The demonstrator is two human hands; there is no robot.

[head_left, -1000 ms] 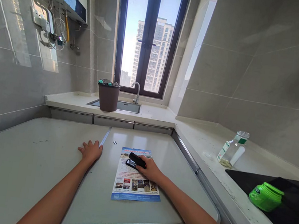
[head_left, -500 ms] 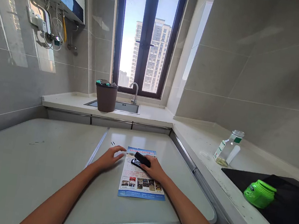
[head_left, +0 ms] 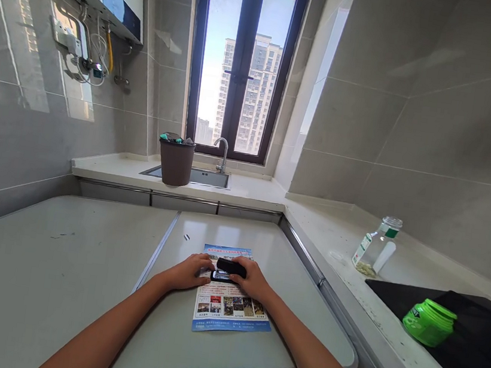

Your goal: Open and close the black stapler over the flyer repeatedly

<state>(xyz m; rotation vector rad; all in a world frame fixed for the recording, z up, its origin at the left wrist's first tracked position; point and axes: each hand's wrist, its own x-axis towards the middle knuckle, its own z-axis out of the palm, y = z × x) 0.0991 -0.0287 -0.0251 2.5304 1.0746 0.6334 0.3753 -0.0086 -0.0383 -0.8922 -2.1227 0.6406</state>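
A black stapler (head_left: 231, 266) lies across a printed flyer (head_left: 227, 321) with blue edges and rows of small photos. My right hand (head_left: 253, 278) is closed round the stapler's right end. From the other side, my left hand (head_left: 191, 271) has its thumb and fingers closed at the left tip of the stapler's base. The stapler's upper arm is raised a little from its base at that end. Two small staple strips (head_left: 186, 237) rest on the pale tabletop (head_left: 152, 341), beyond my left hand.
A brown bin (head_left: 174, 162) stands by the sink (head_left: 210, 178) under the window. Along the right counter (head_left: 326, 225) are a glass bottle (head_left: 376, 248) and a green jar (head_left: 429, 322), the jar on a black surface. A metal seam (head_left: 160, 245) divides the tabletop.
My left hand has left the tabletop seam, moved right and closed on the stapler's left end. The stapler, still in my right hand, has turned more level across the flyer.
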